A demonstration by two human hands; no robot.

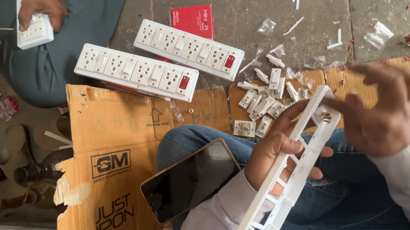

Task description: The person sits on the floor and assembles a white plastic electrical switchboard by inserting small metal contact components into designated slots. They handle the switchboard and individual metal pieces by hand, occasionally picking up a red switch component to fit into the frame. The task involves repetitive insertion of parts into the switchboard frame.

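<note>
Gripping a long white frame (pixel 297 163) with empty slots, the left hand (pixel 274 150) wraps closed around its middle above the jeans-clad lap. The right hand (pixel 381 111) pinches fingertips at the frame's upper end, apparently on a small brass part (pixel 325 115), other fingers spread. Loose white switches (pixel 264 102) lie on cardboard (pixel 113 144) just beyond.

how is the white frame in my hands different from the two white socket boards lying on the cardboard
The white frame is bare, with open slots showing through; the two socket boards are filled with sockets, switches and a red button each. The frame is held up by the left hand, with the right hand at its end; the boards lie flat. All are long, white plastic.
</note>
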